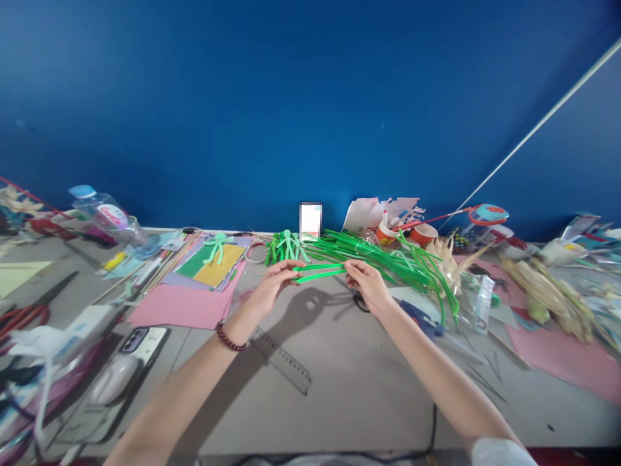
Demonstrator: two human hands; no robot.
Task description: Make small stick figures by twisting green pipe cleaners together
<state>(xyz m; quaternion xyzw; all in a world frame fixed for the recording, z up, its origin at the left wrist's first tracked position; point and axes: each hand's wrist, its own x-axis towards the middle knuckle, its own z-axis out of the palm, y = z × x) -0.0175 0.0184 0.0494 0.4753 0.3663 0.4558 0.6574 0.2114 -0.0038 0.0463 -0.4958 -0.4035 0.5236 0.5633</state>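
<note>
Between my two hands a folded green pipe cleaner (pixel 320 272) is stretched level above the table, its two strands lying nearly side by side. My left hand (pixel 277 285) pinches its left part, with a dark red bead bracelet (pixel 230 339) on the wrist. The right end is pinched by my right hand (pixel 361 281). Just behind them lie a long bundle of green pipe cleaners (pixel 388 259) and a cluster of small green pipe-cleaner figures (pixel 287 246). Another light green figure (pixel 218 247) rests on coloured sheets to the left.
A clear ruler (pixel 284 362) lies below my hands. Scissors (pixel 39 307), a phone (pixel 145 343), a white mouse (pixel 116 380) and a bottle (pixel 109 213) are at left. Red paper cups (pixel 423 235), dried husks (pixel 548 294) and pink paper (pixel 567 359) are at right.
</note>
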